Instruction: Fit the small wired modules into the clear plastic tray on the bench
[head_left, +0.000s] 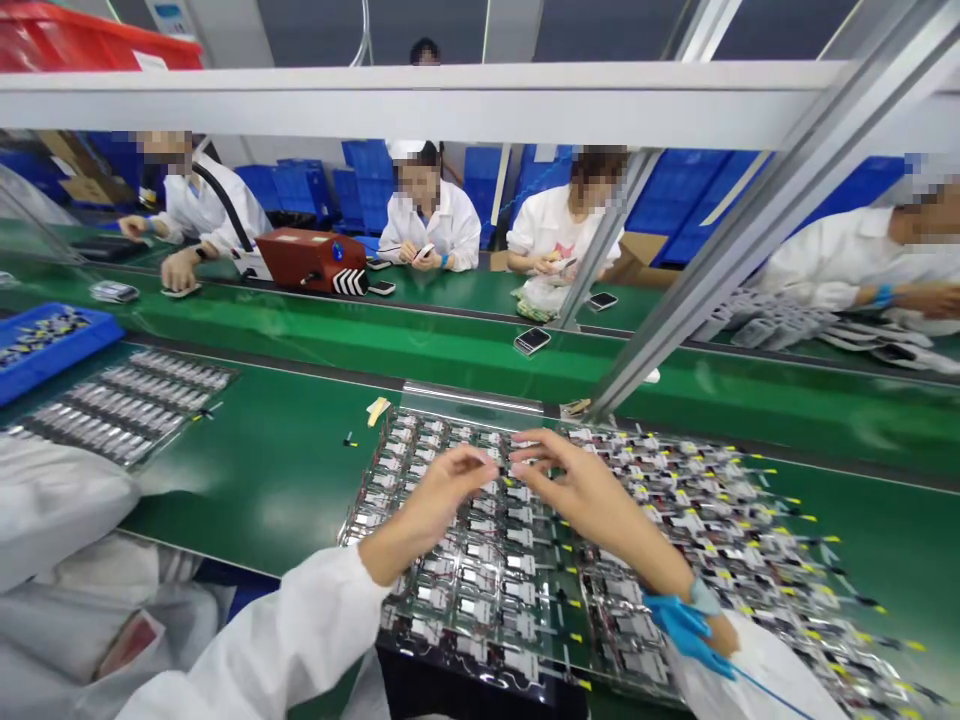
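Observation:
Both of my hands hover close together over a clear tray point(454, 545) with rows of small white-and-silver electronic assemblies. My left hand point(457, 480) has thumb and forefinger drawn together in a pinch. My right hand point(566, 480) faces it, thumb and forefinger tips close and the other fingers stretched out. Anything between the fingertips is too small to make out. A blue wrist strap point(686, 620) with a cord is on my right wrist. Beside the right forearm, more trays of assemblies point(712, 530) carry wires with yellow ends.
A tray of silver parts point(135, 405) and a blue bin point(56, 345) stand left, near a neighbour's white sleeve point(60, 500). Beyond the green conveyor belt point(315, 330) several co-workers handle small devices. A slanted metal post point(720, 240) and a white crossbar point(420, 115) frame the bench.

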